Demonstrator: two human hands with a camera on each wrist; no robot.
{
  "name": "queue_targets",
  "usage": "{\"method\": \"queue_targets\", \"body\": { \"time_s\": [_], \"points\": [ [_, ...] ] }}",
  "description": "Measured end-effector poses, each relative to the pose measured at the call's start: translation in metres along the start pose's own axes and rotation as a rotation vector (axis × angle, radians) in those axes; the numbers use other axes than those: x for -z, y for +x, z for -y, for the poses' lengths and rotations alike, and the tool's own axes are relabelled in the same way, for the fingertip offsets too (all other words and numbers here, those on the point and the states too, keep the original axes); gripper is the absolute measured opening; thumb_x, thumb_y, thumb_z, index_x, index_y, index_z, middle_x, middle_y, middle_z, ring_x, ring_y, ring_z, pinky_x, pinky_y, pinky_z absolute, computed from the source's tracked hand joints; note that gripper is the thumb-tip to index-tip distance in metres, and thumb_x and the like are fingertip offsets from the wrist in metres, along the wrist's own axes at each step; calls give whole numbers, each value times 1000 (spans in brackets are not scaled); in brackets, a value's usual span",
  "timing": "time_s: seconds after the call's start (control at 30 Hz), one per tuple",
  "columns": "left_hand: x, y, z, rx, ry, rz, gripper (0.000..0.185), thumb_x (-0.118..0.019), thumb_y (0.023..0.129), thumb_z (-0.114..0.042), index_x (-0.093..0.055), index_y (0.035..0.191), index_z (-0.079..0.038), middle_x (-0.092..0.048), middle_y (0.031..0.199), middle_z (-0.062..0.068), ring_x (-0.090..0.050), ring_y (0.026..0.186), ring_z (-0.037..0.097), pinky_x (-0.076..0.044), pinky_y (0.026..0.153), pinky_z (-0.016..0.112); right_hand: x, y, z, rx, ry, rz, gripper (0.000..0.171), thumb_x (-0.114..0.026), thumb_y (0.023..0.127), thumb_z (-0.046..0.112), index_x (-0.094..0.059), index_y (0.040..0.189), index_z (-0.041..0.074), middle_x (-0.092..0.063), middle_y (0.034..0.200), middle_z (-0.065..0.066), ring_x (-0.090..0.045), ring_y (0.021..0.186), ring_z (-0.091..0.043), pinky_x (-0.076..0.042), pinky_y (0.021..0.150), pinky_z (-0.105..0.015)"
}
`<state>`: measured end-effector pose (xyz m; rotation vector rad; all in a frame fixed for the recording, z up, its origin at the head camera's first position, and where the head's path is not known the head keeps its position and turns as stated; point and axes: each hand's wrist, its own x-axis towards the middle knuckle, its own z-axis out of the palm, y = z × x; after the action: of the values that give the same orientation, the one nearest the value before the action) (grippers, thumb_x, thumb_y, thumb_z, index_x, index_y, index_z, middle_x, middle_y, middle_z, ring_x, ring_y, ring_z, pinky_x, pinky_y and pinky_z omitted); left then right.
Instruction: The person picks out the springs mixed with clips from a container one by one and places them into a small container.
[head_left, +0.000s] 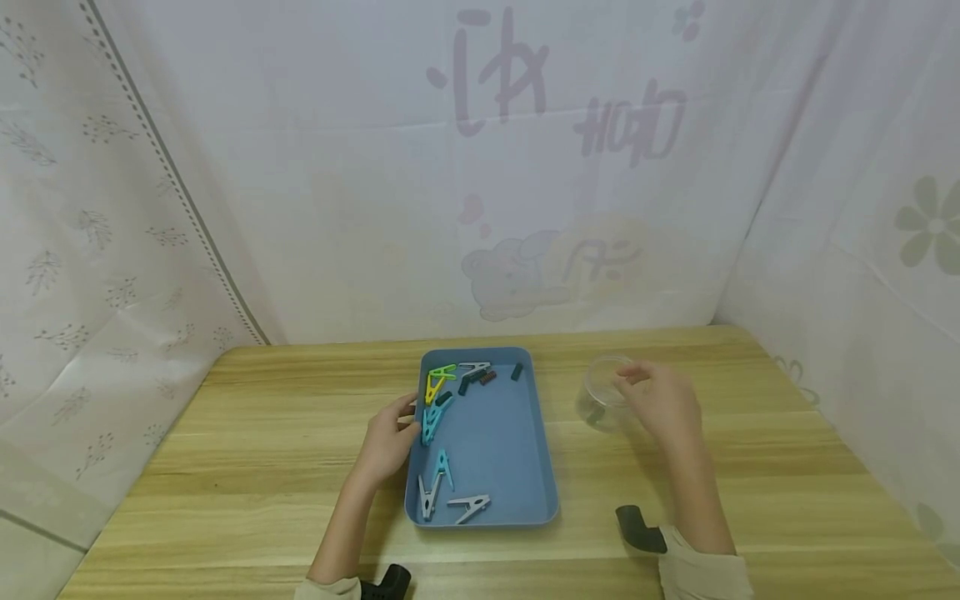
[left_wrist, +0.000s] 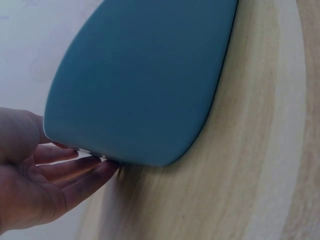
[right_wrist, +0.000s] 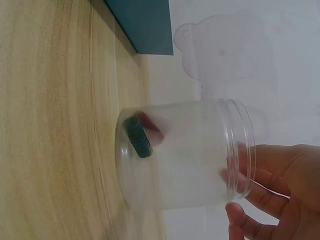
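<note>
A blue tray (head_left: pixel 498 442) lies mid-table with several clothespins in it: yellow (head_left: pixel 433 387) and green ones at the far left corner, teal ones (head_left: pixel 431 421) along the left side, grey ones (head_left: pixel 468 507) near the front. My left hand (head_left: pixel 401 421) rests against the tray's left wall, its straight fingers (left_wrist: pixel 75 167) touching the tray (left_wrist: pixel 140 80) from outside. To the tray's right stands a clear plastic jar (head_left: pixel 600 392). My right hand (head_left: pixel 637 383) holds it by the rim. In the jar (right_wrist: pixel 185 155), a dark green clip (right_wrist: pixel 137 137) and a red one lie at the bottom, with my fingers (right_wrist: pixel 250 182) at the mouth.
The wooden table (head_left: pixel 262 433) is walled by pale printed curtains at the back and both sides. A black wrist mount (head_left: pixel 641 529) sits on each forearm. One corner of the tray (right_wrist: pixel 145 25) shows beyond the jar.
</note>
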<state>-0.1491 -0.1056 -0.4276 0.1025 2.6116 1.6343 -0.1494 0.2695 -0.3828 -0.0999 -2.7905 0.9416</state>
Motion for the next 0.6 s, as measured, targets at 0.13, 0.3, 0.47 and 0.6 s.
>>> {"method": "queue_targets", "body": {
  "time_s": [0.13, 0.3, 0.47, 0.6],
  "points": [
    [0, 0, 0, -1, -2, 0, 52, -50, 101, 3, -46, 151, 12, -59, 139, 35, -63, 124, 52, -58, 97, 57, 2, 0, 0, -2, 11, 5, 36, -65, 104, 25, -70, 124, -5, -71, 124, -28, -66, 102, -47, -52, 58, -35],
    [-1, 1, 0, -4, -7, 2, 52, -50, 101, 3, -46, 151, 12, -58, 139, 35, -63, 125, 52, -58, 97, 57, 6, 0, 1, -2, 1, -4, 36, -66, 104, 26, -71, 125, -3, -72, 124, -26, -67, 96, -41, -52, 61, -38],
    [-2, 2, 1, -2, -6, 2, 52, -50, 101, 2, -46, 152, 12, -58, 139, 35, -63, 125, 52, -57, 98, 57, 8, -1, 5, 24, -6, -29, 35, -67, 103, 26, -72, 123, -3, -74, 122, -24, -70, 93, -38, -55, 73, -48],
    [0, 1, 1, 7, -4, 3, 52, -50, 101, 2, -46, 152, 11, -59, 139, 35, -64, 123, 51, -57, 98, 56, 9, -4, 10, 38, 23, -27, 33, -67, 103, 23, -73, 122, -3, -74, 119, -24, -68, 78, -27, -54, 64, -39]
  ]
}}
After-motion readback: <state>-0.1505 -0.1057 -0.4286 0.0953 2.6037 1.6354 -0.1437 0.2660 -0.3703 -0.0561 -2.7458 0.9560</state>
